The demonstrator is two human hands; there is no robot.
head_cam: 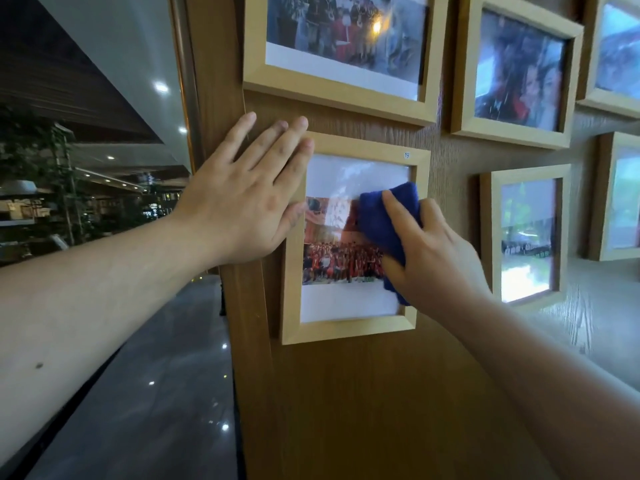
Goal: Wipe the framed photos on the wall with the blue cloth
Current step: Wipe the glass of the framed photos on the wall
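Note:
A light wooden framed photo (349, 332) hangs on the brown wood wall, showing a group picture with white margins. My right hand (436, 258) presses a folded blue cloth (384, 220) against the glass on its right side. My left hand (249, 195) lies flat, fingers spread, over the frame's upper left corner and left edge, touching frame and wall. Part of the cloth is hidden under my right palm.
More framed photos hang around: one above (339, 95), one at upper right (512, 133), one at right (526, 306), and others at the far right edge (616, 195). The wall ends at a corner (214, 98) on the left, beyond it a dark hall with plants.

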